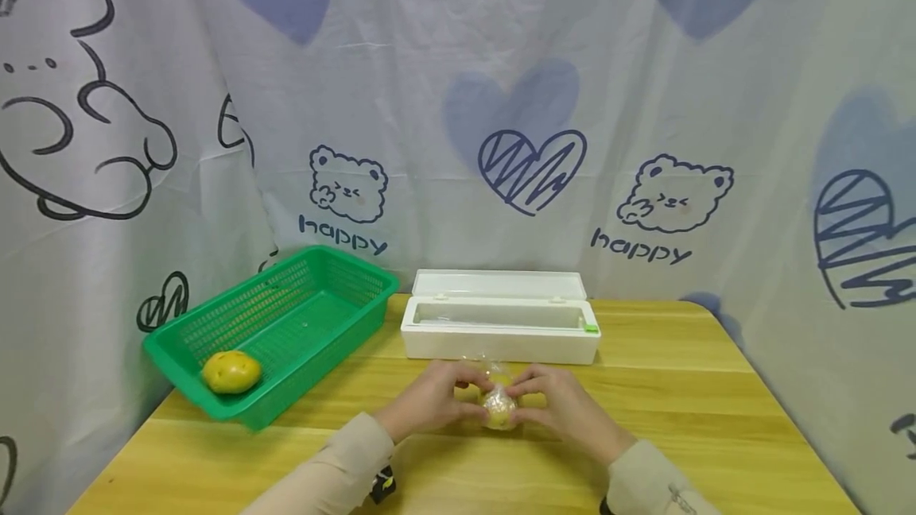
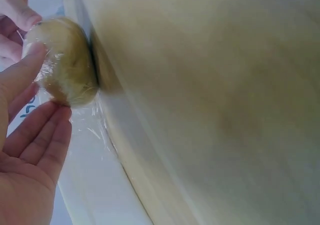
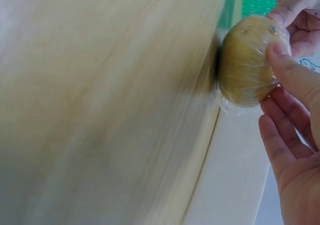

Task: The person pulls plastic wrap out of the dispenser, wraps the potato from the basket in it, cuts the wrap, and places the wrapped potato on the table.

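A yellow potato (image 1: 499, 412) wrapped in clear cling film sits low over the wooden table, between the two hands. From one side my left hand (image 1: 434, 397) pinches it with thumb and fingers; my right hand (image 1: 568, 408) does the same from the other. The left wrist view shows the film creased around the potato (image 2: 70, 60), with loose film hanging by the left fingertips. Smooth film covers the side of the potato (image 3: 245, 60) seen in the right wrist view. Gathered film stands up on top, between the index fingers.
Behind the hands stands a long white cling film box (image 1: 501, 346) with its lid raised and a green piece at its right end. To the left is a green plastic basket (image 1: 315, 372) holding one unwrapped potato (image 1: 231, 372). A printed curtain (image 1: 529, 38) hangs behind the table (image 1: 687, 388).
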`<state>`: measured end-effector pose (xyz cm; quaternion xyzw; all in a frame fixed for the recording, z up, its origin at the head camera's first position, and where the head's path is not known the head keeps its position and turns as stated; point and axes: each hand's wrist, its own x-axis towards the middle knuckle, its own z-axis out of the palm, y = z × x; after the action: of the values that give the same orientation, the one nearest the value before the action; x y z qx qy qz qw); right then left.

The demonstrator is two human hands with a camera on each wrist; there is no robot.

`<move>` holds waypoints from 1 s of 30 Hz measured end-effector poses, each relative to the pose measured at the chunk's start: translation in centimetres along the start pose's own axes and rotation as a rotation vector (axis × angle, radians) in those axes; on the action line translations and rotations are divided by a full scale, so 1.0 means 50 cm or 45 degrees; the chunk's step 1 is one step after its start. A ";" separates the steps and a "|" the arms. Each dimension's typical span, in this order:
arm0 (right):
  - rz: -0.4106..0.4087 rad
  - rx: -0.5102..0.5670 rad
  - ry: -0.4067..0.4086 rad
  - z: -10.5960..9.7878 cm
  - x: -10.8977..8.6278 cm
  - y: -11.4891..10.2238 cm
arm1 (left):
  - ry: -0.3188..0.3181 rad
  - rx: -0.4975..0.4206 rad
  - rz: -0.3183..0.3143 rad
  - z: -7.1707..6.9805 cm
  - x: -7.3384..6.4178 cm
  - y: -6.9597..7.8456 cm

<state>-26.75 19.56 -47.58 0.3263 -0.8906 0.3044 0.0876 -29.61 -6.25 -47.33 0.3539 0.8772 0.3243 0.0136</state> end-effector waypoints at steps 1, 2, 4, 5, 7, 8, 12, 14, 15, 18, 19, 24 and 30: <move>0.008 0.008 -0.005 0.001 0.000 0.001 | 0.011 0.007 0.004 0.000 0.000 0.000; 0.017 0.016 -0.010 0.001 0.000 0.001 | 0.017 0.011 0.006 -0.001 0.000 -0.001; 0.023 0.025 -0.015 0.003 -0.001 0.003 | 0.023 0.026 0.008 -0.001 0.001 -0.003; 0.022 0.032 -0.019 0.003 -0.002 0.004 | 0.023 0.032 0.008 -0.001 0.002 -0.004; 0.018 0.036 -0.021 0.002 -0.002 0.006 | 0.023 0.021 0.005 -0.001 0.004 -0.006; 0.016 0.036 -0.021 0.002 -0.002 0.007 | 0.025 0.018 0.008 -0.001 0.006 -0.007; 0.007 0.057 -0.020 -0.001 0.001 0.007 | 0.036 0.020 0.028 -0.003 0.009 -0.008; 0.006 0.077 -0.025 -0.002 0.002 0.004 | 0.041 0.036 0.039 -0.004 0.008 -0.007; -0.001 0.083 -0.033 -0.002 0.003 0.003 | 0.041 0.042 0.039 -0.004 0.007 -0.007; -0.015 0.082 -0.055 -0.004 0.003 -0.003 | 0.041 0.038 0.034 -0.004 0.003 -0.007; -0.012 0.067 -0.062 -0.005 0.003 -0.005 | 0.040 0.033 0.032 -0.004 0.002 -0.007; 0.027 0.011 -0.100 -0.012 0.008 -0.011 | 0.034 0.011 0.026 -0.004 0.003 -0.008; 0.021 -0.019 -0.110 -0.012 0.012 -0.015 | 0.029 0.005 0.014 -0.006 0.001 -0.005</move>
<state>-26.73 19.16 -46.51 0.3311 -0.8985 0.2841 0.0492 -29.85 -6.51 -47.23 0.3549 0.8760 0.3267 0.0013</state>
